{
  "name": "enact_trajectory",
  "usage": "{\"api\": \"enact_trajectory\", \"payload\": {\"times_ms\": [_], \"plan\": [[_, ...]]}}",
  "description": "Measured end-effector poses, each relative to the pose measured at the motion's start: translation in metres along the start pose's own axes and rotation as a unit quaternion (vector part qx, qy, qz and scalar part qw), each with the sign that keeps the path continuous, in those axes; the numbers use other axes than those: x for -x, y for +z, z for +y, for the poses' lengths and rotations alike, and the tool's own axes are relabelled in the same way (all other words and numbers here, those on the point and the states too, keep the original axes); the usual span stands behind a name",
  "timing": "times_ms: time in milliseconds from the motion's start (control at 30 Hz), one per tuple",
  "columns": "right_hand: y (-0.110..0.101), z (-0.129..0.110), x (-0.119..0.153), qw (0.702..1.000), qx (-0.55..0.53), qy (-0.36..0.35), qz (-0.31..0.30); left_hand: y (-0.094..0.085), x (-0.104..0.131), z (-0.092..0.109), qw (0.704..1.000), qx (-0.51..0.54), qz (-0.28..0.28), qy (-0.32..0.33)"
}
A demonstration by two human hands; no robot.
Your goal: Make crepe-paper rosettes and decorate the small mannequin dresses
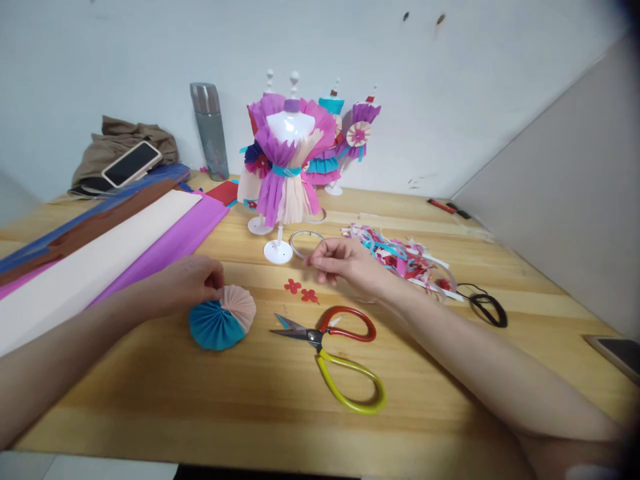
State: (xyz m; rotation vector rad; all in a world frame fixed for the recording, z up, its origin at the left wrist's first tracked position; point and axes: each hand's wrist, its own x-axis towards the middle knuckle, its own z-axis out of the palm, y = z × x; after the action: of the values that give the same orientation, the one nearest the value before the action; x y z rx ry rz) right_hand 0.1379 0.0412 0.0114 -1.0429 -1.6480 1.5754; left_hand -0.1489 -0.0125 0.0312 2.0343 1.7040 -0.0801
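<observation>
The round pleated rosette [223,320], with no long axis, lies on the bench [225,400] right under the left hand [195,283] – its upper part is met by bunched fingers, though whether the paper is pinched cannot be told. The right hand [337,261] is held farther off, fingers curled together – anything small in them cannot be made out – with two red flower cut-outs [293,287] lying nearer to it than to the rosette.

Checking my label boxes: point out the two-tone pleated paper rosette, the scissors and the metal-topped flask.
two-tone pleated paper rosette [216,325], head view, on its blue pleats
scissors [315,337], head view, at the pivot
metal-topped flask [211,133], head view, on its grey body
</observation>
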Motion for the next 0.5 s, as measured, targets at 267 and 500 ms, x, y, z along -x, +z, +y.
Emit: {"api": "enact_trajectory", "payload": {"times_ms": [267,500], "plan": [[0.019,-0.002,0.018,0.993,-0.016,0.044,-0.109,0.001,0.003,-0.004,0.998,0.037,0.040,-0.010],[0.027,-0.005,0.025,0.989,0.011,0.061,-0.137,0.002,0.010,-0.006,1.000,0.004,-0.020,-0.006]]}}
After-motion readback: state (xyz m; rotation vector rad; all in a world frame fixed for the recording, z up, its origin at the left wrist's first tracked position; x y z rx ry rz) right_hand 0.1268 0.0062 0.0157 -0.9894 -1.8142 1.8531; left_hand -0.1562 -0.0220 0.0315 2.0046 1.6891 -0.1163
